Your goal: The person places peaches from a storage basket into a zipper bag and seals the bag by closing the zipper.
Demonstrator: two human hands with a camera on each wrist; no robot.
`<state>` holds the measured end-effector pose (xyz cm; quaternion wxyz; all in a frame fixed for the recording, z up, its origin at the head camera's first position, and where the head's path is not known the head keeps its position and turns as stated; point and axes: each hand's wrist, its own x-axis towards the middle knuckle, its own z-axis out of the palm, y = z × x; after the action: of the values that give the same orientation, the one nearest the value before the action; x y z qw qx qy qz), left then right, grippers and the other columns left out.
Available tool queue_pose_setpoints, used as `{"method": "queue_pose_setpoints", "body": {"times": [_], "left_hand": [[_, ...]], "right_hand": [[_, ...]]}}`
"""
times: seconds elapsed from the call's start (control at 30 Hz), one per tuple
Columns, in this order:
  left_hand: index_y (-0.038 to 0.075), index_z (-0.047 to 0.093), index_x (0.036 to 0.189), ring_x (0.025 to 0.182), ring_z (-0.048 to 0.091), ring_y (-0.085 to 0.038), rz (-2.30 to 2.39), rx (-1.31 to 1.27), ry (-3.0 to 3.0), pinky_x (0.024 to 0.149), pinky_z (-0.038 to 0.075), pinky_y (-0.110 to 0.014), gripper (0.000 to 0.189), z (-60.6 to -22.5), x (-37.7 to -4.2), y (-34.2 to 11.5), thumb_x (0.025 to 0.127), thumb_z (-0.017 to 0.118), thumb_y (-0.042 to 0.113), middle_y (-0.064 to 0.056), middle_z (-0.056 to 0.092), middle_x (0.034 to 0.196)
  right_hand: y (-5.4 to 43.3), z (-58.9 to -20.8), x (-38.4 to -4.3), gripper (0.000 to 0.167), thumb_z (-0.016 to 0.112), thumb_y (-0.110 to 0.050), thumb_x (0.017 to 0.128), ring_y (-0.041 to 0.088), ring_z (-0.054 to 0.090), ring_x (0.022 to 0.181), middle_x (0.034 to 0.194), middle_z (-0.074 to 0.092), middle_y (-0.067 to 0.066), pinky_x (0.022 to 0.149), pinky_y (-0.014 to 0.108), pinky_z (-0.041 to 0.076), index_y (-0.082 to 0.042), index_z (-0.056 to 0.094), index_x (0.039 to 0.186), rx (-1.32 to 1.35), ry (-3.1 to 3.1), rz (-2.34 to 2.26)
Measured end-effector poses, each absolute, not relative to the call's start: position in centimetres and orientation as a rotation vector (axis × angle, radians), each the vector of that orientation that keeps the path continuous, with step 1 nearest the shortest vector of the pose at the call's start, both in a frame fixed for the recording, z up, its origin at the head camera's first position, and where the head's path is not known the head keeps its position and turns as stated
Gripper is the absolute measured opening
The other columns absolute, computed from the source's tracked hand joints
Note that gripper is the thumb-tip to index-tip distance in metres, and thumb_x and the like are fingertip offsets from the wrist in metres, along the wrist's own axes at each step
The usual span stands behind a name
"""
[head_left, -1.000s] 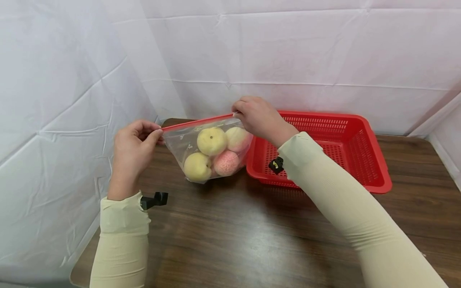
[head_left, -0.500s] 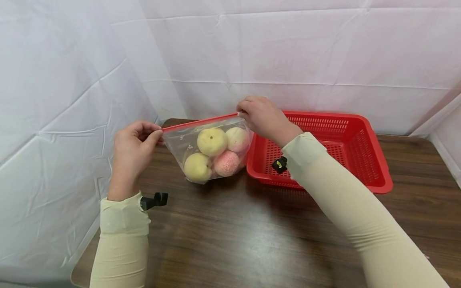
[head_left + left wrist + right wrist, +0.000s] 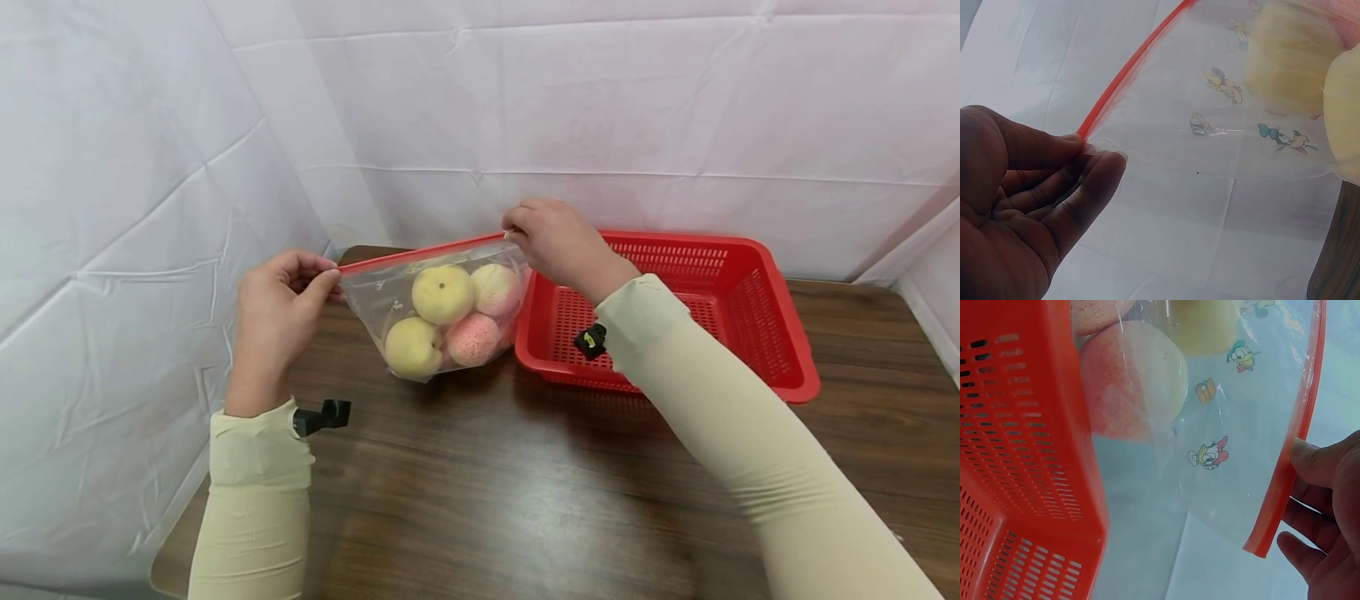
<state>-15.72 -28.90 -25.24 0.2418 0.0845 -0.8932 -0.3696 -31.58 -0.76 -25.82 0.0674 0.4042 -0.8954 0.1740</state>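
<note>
A clear zip bag (image 3: pixel 366 304) with a red zip strip (image 3: pixel 420 252) hangs between my two hands in the head view. Inside it are several peaches, among them a yellow one (image 3: pixel 443 293) and a pink one (image 3: pixel 472 339). My left hand (image 3: pixel 273 317) pinches the bag's top left corner between thumb and finger. At the other end, my right hand (image 3: pixel 562 246) pinches the strip close to its right end. The right wrist view shows that thumb (image 3: pixel 1313 459) pressed on the strip, its tip just below. Cartoon prints (image 3: pixel 1222 84) mark the plastic.
A red perforated basket (image 3: pixel 795 367) stands on the brown wooden table (image 3: pixel 450 483), close to the bag's right side and under my right forearm. White cloth walls (image 3: pixel 600 100) rise behind and to the left. A black wrist mount (image 3: pixel 322 417) juts from my left sleeve.
My right hand has slid a little to the right along the red strip toward its end. The left hand, bag and peaches stay almost in place.
</note>
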Motion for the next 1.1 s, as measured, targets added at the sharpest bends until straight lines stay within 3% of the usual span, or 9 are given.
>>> {"method": "queue_pose_setpoints", "body": {"times": [1.1], "left_hand": [[0.0, 0.069, 0.093, 0.061, 0.061, 0.006, -1.025, 0.215, -2.436, 0.06, 0.05, -0.01, 0.018, -25.5, -16.0, -29.1, 0.091, 0.067, 0.018, -0.017, 0.07, 0.083]], "right_hand": [[1.1, -26.3, -32.5, 0.023, 0.057, -0.015, 0.096, 0.028, 0.058, 0.109, 0.114, 0.066, 0.012, 0.105, 0.044, 0.044, -0.006, 0.066, 0.116, 1.146, -2.746, 0.554]]}}
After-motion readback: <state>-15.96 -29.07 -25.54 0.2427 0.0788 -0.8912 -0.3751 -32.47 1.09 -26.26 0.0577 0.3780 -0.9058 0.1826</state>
